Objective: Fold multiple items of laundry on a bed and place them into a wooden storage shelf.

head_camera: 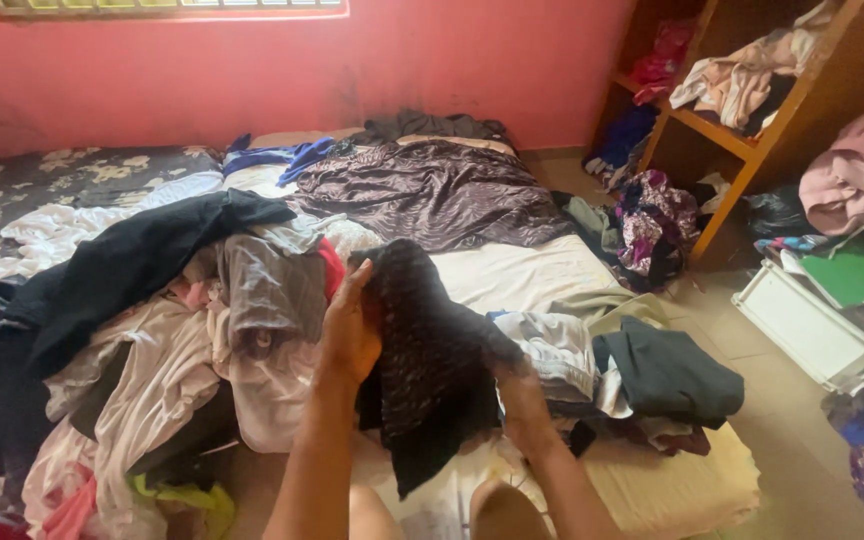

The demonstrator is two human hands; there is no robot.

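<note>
Left hand (350, 335) and right hand (520, 385) both pinch a dark knit garment (422, 360) — mid-fold, I'd judge; folded stack (642, 375) at the mattress's (512, 275) right edge, big unsorted heap (152, 330) left.

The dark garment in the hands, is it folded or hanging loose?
Hanging loose. The dark garment droops unfolded between the left hand, which grips its upper edge, and the right hand, lower on its side.

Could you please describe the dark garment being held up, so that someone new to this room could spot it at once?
Start at the pale mattress below the pink wall. At its near edge, the left hand and right hand hold up a black knitted garment. Unlike the heaped clothes around, it hangs lifted and faintly speckled.
</note>
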